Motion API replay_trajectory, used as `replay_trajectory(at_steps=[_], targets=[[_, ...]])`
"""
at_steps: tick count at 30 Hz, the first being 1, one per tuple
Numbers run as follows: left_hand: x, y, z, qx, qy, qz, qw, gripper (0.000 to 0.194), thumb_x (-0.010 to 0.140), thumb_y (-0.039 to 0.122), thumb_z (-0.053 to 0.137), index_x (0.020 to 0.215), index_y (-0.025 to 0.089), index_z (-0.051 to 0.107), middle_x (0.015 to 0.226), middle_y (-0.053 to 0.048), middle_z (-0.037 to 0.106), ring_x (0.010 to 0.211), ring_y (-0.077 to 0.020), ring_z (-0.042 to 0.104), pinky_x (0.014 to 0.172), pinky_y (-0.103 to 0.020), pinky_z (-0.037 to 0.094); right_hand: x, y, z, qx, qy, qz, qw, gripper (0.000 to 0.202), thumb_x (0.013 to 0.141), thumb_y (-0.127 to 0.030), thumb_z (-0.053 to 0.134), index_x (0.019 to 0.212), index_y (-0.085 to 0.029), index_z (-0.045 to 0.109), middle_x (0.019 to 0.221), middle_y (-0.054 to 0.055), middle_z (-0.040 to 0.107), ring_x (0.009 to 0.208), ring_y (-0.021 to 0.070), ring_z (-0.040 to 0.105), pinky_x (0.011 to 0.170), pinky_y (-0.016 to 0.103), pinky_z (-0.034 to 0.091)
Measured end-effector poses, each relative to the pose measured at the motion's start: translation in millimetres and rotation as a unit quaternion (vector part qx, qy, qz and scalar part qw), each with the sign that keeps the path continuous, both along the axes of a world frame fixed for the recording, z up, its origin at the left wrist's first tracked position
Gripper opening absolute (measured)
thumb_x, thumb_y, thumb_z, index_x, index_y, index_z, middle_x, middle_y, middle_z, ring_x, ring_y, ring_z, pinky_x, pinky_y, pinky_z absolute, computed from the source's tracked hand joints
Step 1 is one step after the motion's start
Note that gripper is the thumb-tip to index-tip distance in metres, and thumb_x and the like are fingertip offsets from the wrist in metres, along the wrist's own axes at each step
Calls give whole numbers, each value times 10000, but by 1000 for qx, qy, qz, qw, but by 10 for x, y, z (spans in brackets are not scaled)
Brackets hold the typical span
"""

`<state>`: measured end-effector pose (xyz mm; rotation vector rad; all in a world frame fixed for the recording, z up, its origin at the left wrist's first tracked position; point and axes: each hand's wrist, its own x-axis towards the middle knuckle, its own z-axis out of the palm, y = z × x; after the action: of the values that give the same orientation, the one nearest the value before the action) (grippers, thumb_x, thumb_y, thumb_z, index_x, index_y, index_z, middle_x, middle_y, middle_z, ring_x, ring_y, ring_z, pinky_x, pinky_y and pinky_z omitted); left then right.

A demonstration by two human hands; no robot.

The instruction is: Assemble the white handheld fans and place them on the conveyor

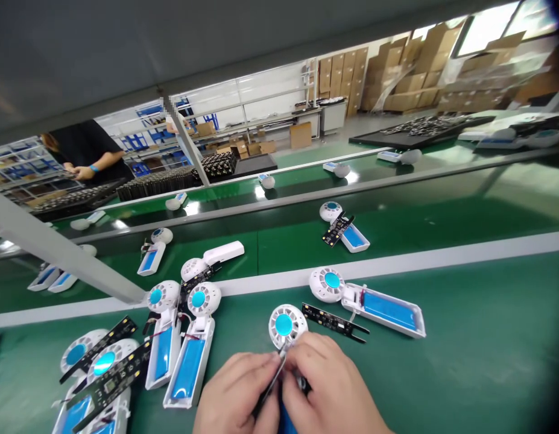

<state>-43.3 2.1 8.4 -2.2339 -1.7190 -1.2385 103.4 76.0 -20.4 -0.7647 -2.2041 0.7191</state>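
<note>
A white handheld fan with a round vented head (280,333) and a shiny blue centre lies in front of me, its lower body mostly hidden by my hands. My left hand (240,392) is closed, pinching a thin, dark-edged circuit board (271,386) seen nearly edge-on. My right hand (331,386) is closed beside it, fingertips meeting the left ones just below the fan head; what they pinch is hidden. Right of the fan head lies a black forked circuit board (336,322). Beyond that board is another open fan (390,312) with a blue battery in its handle.
Several open fans (189,367) with loose boards lie to the left on the green bench (464,361). More fans (354,236) rest on the green surface beyond a white strip (442,261). A slanted white post (71,253) stands at left. Across the line is another person (91,154).
</note>
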Motion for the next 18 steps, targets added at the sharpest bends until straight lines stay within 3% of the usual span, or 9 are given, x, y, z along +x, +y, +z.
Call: replay_trajectory(at_steps=[4, 11, 18], targets=[[-18, 6, 4, 4, 3, -25, 1000, 420, 773, -10, 558, 1116, 205, 670, 907, -72, 769, 755, -161, 727, 690, -231, 624, 12, 13, -13, 48, 31, 12, 998, 192, 838, -92, 453, 705, -183, 558, 713, 11, 581, 676, 148, 531, 657, 292, 384], [-22, -5, 12, -74, -31, -27, 996, 422, 812, 6, 572, 1148, 239, 673, 938, -67, 763, 758, -165, 713, 684, -246, 609, 16, 1, 1, 76, 34, 4, 997, 236, 865, -84, 435, 723, -184, 594, 699, 18, 588, 645, 162, 517, 658, 322, 372], [-26, -22, 7, -184, -143, -32, 972, 293, 838, 77, 568, 1004, 217, 765, 901, -78, 764, 788, -189, 707, 709, -264, 577, 22, 19, 4, 43, 22, 8, 999, 222, 849, -95, 466, 725, -205, 614, 719, 11, 628, 665, 167, 574, 654, 309, 428]])
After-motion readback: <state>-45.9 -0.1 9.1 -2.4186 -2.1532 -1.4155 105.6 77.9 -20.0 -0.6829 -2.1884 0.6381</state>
